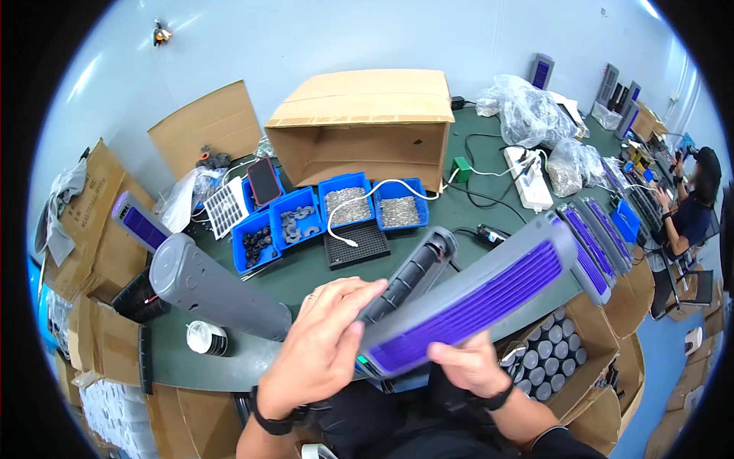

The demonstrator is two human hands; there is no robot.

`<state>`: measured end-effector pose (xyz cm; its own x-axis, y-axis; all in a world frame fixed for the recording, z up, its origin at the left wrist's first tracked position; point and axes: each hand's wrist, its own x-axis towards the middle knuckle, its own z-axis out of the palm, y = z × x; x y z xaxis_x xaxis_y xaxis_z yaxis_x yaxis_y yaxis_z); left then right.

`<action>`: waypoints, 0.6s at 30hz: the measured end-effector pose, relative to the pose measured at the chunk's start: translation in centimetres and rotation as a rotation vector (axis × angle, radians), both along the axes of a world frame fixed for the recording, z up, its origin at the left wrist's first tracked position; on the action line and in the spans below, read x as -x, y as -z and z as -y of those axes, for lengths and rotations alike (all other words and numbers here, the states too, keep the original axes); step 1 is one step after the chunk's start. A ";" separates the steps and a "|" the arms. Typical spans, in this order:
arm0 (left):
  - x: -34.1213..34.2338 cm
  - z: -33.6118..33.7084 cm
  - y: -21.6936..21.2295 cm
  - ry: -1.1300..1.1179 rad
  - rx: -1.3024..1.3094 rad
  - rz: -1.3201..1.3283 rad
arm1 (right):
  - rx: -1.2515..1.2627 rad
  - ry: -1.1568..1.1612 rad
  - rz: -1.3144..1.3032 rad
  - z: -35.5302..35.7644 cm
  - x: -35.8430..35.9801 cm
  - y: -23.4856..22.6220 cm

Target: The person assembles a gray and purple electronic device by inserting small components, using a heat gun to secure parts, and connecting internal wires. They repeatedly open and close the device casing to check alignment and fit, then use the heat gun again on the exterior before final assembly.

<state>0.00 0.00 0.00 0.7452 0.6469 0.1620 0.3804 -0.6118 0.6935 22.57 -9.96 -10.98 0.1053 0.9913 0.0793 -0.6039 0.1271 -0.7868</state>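
My right hand (475, 366) grips a long grey housing with a purple slatted grille (466, 306) by its lower edge, thumb on the front. The housing is tilted, its far end up to the right. My left hand (325, 336) is at its near left end, fingers stretched out and fairly flat; whether the palm touches the housing is hidden. Behind them lies an open grey shell (443, 245) with a dark ribbed cylinder (409, 283) in it, partly covered. Left of my left hand, a grey rounded tower casing (218, 287) lies slantwise on the green table (245, 359).
Blue bins (348, 200) of small parts stand before an open cardboard box (363, 96). A white tub (206, 338) sits at the front left. Several purple-grilled housings (592, 245) stand at right, above a carton of grey cylinders (547, 356). Another person (688, 203) sits far right.
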 end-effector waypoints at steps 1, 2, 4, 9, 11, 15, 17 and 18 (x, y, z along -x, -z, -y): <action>-0.1 -0.7 -0.1 0.075 -0.006 -0.042 | -0.028 0.063 -0.109 1.0 -1.3 -1.4; -0.5 -1.3 -0.1 0.151 -0.012 -0.080 | 0.007 0.085 -0.145 2.2 -3.1 -2.7; -3.9 -1.2 1.9 0.325 -0.062 -0.176 | 0.099 0.109 -0.140 5.1 -8.6 -5.2; -16.5 -1.3 6.6 0.563 -0.280 -0.178 | 0.277 0.211 -0.164 7.6 -19.5 -8.9; -19.7 -2.1 9.0 0.565 -0.175 -0.074 | 0.305 0.302 -0.117 6.8 -22.5 -11.4; -21.4 -2.4 8.0 0.317 -0.150 -0.061 | 0.139 0.398 0.107 1.5 -25.0 -15.2; -19.6 -3.0 7.6 0.062 -0.152 0.088 | 0.070 0.344 0.118 -3.1 -22.0 -17.3; -17.5 -3.4 7.2 -0.070 -0.141 0.134 | 0.041 0.280 0.158 -5.6 -20.9 -17.5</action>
